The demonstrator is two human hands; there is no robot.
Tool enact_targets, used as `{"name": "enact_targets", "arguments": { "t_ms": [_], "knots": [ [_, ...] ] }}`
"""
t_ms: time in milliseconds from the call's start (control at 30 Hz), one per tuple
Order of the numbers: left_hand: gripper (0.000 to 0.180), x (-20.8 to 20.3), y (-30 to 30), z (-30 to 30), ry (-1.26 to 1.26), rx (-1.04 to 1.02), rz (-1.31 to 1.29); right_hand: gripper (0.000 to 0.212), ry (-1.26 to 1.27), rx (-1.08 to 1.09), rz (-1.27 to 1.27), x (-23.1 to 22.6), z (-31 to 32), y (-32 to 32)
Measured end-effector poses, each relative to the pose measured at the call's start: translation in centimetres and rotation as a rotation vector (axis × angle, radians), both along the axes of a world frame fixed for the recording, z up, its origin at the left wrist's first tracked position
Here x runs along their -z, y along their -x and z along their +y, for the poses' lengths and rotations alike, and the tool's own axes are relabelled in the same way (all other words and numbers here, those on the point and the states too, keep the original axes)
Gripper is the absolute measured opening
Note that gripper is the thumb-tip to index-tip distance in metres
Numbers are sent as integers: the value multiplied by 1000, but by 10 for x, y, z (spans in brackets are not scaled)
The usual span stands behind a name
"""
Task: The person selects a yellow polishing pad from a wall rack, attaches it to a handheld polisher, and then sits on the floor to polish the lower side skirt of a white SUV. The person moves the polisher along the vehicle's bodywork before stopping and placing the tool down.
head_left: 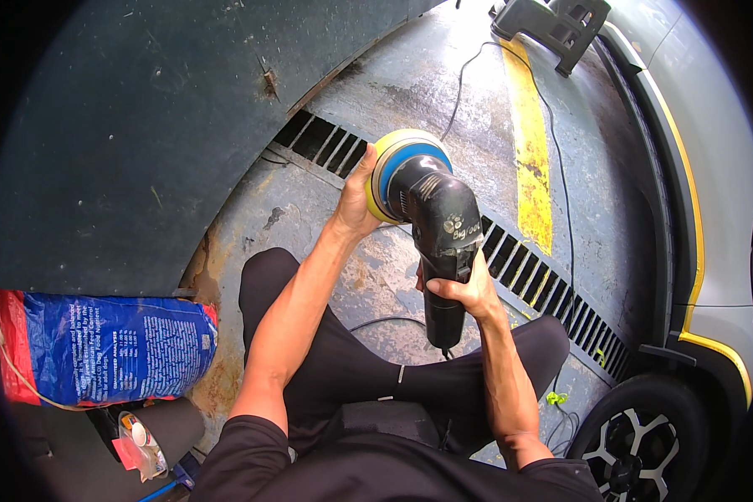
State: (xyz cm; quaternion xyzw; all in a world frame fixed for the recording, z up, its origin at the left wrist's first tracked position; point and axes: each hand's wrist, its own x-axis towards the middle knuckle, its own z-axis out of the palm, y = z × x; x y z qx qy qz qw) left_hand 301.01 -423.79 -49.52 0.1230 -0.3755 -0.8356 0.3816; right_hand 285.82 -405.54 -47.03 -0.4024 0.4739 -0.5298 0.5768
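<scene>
A black electric car polisher (443,205) is held up in front of me, above my crossed legs. Its head points up and to the left, with a blue backing plate (417,153) and a round yellow foam pad (373,191). My left hand (357,199) grips the left edge of the pad, thumb toward the top and the other fingers partly hidden. Around the polisher's handle my right hand (473,289) is closed, with its thumb across the near side. The cord leaves the handle's lower end.
To the right stands a pale car (728,167) with yellow masking tape along its trim, its wheel (636,448) low down. A metal drain grate (552,293) crosses the floor. A blue bag (117,347), a dark panel (142,125) and a step stool (556,29) surround me.
</scene>
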Motion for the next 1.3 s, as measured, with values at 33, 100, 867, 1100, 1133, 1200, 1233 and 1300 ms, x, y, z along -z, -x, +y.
{"name": "enact_targets", "arguments": {
  "t_ms": [33, 100, 867, 1100, 1133, 1200, 1233, 1300],
  "knots": [
    [72, 0, 0, 0, 6, -1, -15, 58, -1, -4, -1, 1, 0, 0],
    [70, 0, 1, 2, -11, 5, 11, 58, -24, -15, 5, 4, -1, 1],
    [62, 15, -21, -14, 22, -189, -271, 61, 220, 51, 532, -12, 7, -8],
    [59, 8, -12, -10, -5, -158, -228, 62, 187, 83, 444, -3, 7, -8],
    [60, 8, -11, -9, -5, -158, -228, 62, 179, 81, 439, -2, 7, -8],
    [58, 8, -12, -8, -35, -73, -138, 64, 181, 83, 435, 0, 5, -5],
    [54, 8, -12, -8, 5, -79, -133, 66, 192, 87, 435, 1, 4, -4],
    [45, 9, -13, -8, 109, -32, -121, 71, 225, 103, 436, 3, 3, -2]
  ]
}}
